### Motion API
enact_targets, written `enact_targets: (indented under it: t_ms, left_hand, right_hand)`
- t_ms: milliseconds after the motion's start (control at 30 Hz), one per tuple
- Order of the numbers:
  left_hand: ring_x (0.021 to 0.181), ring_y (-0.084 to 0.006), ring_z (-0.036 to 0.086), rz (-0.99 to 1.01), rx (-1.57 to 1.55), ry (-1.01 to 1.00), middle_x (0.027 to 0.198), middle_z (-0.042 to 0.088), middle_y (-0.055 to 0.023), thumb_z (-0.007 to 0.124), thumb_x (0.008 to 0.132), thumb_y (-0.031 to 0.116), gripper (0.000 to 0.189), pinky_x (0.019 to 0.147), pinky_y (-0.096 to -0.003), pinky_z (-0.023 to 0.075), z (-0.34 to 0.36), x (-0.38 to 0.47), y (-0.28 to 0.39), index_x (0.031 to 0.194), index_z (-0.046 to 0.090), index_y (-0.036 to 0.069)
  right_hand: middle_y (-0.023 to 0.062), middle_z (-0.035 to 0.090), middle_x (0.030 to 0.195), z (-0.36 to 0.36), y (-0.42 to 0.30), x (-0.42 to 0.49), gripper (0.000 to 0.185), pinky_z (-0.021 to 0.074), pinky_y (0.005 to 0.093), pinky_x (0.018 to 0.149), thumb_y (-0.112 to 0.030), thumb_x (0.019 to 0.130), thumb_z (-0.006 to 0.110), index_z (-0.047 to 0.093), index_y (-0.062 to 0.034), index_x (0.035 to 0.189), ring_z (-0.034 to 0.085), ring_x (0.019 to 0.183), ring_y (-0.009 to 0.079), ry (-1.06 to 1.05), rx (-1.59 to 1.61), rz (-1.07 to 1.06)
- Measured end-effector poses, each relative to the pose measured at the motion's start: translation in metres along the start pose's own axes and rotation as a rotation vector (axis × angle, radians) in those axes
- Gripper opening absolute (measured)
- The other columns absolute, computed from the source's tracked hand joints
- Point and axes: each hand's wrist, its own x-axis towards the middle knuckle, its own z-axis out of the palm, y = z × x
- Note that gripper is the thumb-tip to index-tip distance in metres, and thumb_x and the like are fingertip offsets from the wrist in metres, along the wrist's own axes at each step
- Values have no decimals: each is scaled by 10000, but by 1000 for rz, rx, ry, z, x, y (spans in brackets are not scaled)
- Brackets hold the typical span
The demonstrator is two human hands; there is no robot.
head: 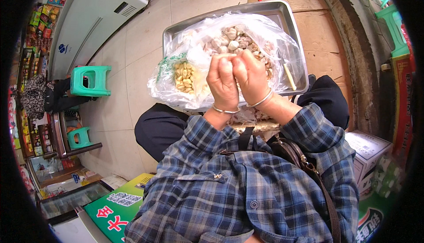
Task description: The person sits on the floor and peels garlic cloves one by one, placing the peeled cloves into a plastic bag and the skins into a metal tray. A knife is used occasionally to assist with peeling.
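Observation:
My left hand [224, 80] and my right hand [252, 74] meet over a metal tray [302, 56], fingers curled and thumbs close together. Whatever lies between the fingertips is hidden from above. A clear plastic bag [270, 24] spreads across the tray, with whole garlic bulbs [233, 39] heaped in it just beyond my hands. Left of my left hand, peeled garlic cloves [184, 77] fill a smaller plastic bag [162, 74] with green print. At the tray's right side lies a tool with a pale yellow handle [290, 77], probably a knife; its far end is blurred by plastic.
My knees flank the tray. Flattened cardboard [314, 31] covers the floor to the right, beside a raised ledge [351, 51]. Leftward are a green plastic stool [91, 80], a white freezer [96, 18] and a person [36, 94] near snack shelves. A white carton [366, 147] stands behind my right elbow.

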Motion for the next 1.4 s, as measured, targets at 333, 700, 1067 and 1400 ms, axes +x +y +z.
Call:
enact_targets:
  t_ms: [333,700,1067,1400]
  left_hand:
    - [407,-76,315,-759,-887,-61,540,395,4,331,969,427,355,381,-219,268,-27,23,-16,846,506,144]
    - [396,-60,246,-853,-457,-268,529,296,47,292,967,490,415,364,-200,230,-29,19,-9,843,478,141]
    - [597,-93,501,-443,-244,-266,810,560,-48,507,939,287,284,535,-219,427,-17,7,-13,1074,470,39]
    - [789,-151,602,-428,-322,-250,918,611,-92,577,898,161,249,711,-272,508,-23,17,-4,1067,503,-6]
  right_hand:
    - [12,499,581,-22,10,22,358,217,187,351,-396,926,473,601,-72,844,398,411,62,-270,799,892]
    - [134,648,792,-20,24,25,289,477,310,651,-291,872,592,652,-11,909,618,724,185,-396,89,200]
    - [60,585,588,-24,9,23,312,422,237,433,-286,878,608,572,13,797,574,540,92,-261,259,513]
    - [-22,525,628,-29,5,27,222,340,173,397,-251,899,581,600,-36,948,432,476,23,-277,403,518]
